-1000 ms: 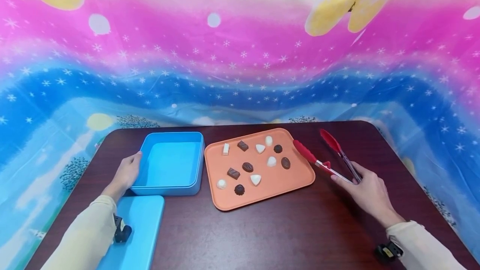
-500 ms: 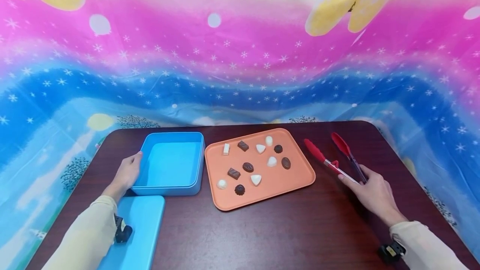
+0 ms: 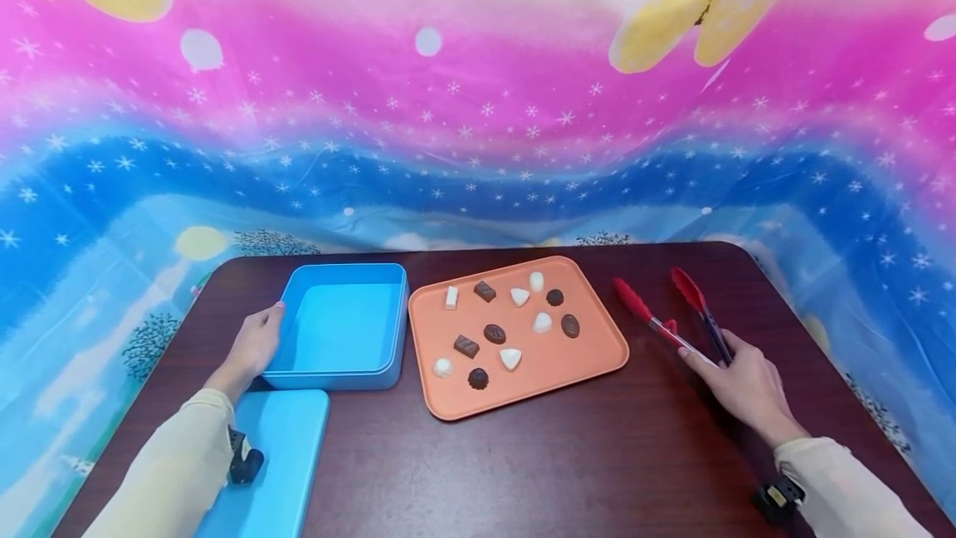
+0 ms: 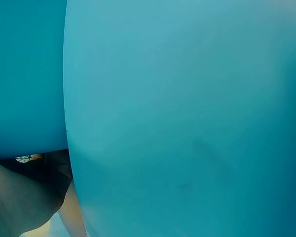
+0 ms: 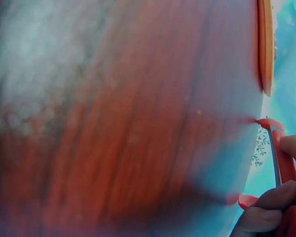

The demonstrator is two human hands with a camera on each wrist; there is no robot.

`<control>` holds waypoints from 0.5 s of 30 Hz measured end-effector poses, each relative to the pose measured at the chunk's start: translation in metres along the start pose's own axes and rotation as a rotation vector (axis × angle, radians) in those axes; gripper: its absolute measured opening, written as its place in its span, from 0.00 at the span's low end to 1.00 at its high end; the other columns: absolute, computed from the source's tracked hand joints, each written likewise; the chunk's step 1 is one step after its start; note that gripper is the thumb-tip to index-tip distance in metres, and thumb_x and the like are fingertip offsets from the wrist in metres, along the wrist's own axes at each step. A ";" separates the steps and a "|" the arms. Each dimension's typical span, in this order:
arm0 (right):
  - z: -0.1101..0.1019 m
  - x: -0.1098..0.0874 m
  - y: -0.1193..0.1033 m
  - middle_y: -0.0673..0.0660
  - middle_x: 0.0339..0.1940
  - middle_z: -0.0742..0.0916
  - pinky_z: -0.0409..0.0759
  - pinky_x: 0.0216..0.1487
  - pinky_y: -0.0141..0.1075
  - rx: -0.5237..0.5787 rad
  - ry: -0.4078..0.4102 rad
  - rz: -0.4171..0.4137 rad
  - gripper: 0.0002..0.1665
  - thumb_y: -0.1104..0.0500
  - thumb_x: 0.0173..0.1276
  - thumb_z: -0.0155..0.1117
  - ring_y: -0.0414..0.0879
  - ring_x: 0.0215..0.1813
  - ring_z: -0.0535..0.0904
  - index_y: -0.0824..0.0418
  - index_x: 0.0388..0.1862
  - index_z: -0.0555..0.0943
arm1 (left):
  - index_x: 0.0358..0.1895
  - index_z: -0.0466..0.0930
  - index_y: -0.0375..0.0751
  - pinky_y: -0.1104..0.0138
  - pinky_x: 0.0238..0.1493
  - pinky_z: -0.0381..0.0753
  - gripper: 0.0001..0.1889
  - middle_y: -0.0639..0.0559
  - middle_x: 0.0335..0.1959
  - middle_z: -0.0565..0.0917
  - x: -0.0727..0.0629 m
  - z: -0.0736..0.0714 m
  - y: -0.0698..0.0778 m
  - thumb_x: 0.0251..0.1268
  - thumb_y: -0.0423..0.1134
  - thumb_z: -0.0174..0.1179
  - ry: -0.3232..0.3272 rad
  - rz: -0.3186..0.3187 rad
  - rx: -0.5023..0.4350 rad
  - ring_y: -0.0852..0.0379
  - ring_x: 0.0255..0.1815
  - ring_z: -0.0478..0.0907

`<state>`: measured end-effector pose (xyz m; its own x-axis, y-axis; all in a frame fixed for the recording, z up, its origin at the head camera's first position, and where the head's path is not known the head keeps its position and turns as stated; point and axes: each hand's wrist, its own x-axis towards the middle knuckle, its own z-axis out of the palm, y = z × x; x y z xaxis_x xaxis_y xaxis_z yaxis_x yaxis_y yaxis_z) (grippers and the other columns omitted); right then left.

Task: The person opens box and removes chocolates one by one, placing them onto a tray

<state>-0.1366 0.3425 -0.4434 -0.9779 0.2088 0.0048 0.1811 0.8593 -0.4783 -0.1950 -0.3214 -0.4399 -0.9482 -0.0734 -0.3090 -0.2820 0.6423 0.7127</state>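
My left hand (image 3: 254,343) grips the left wall of an open light-blue box (image 3: 329,380); no contents show inside it. In the left wrist view, part of that hand (image 4: 19,202) appears beside a blue wall. My right hand (image 3: 750,384) holds a pair of red-tipped metal tongs (image 3: 633,302), their arms spread and nothing between the tips. The tongs lie right of an orange tray (image 3: 553,365), apart from it. Scattered over the tray are several chocolates, among them a dark oval one (image 3: 571,325), a brown striped bar (image 3: 466,346) and a white one (image 3: 511,359).
A flat light-blue lid (image 3: 287,447) lies in front of the box, under my left forearm. The dark wooden table (image 3: 478,480) has its far edge close behind the box and tray. A patterned cloth (image 3: 478,106) hangs beyond it.
My right hand has moved slightly to the right with the tongs, whose tips have left the tray's right edge. The left hand, box and chocolates stay put.
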 end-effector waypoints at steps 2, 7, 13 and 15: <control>0.001 0.001 0.000 0.53 0.19 0.75 0.64 0.24 0.36 -0.002 -0.010 -0.008 0.43 0.31 0.69 0.60 0.47 0.24 0.70 0.66 0.62 0.73 | 0.80 0.38 0.28 0.30 0.75 0.50 0.42 0.24 0.80 0.45 0.000 0.000 0.000 0.80 0.62 0.17 0.000 0.003 -0.001 0.23 0.80 0.43; 0.001 0.004 0.000 0.53 0.16 0.73 0.64 0.23 0.36 -0.025 -0.026 -0.045 0.42 0.32 0.70 0.61 0.47 0.22 0.69 0.70 0.57 0.75 | 0.80 0.39 0.28 0.30 0.76 0.50 0.43 0.24 0.80 0.46 0.001 -0.001 0.000 0.80 0.63 0.18 0.003 0.009 -0.003 0.23 0.80 0.44; -0.004 0.007 -0.002 0.54 0.16 0.75 0.66 0.22 0.36 -0.075 -0.099 -0.029 0.47 0.28 0.67 0.60 0.47 0.22 0.69 0.72 0.55 0.77 | 0.80 0.38 0.28 0.30 0.75 0.49 0.42 0.24 0.80 0.46 0.000 0.000 0.000 0.80 0.62 0.18 0.001 0.003 -0.001 0.23 0.80 0.44; -0.006 0.007 -0.002 0.54 0.16 0.74 0.66 0.22 0.36 -0.099 -0.122 -0.016 0.45 0.27 0.66 0.60 0.47 0.22 0.69 0.70 0.47 0.78 | 0.80 0.38 0.28 0.30 0.76 0.49 0.42 0.24 0.80 0.45 -0.001 0.000 0.000 0.80 0.62 0.17 0.002 0.002 0.001 0.23 0.80 0.43</control>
<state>-0.1434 0.3453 -0.4377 -0.9851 0.1413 -0.0980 0.1686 0.9054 -0.3896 -0.1945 -0.3214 -0.4394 -0.9490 -0.0734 -0.3067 -0.2801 0.6430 0.7128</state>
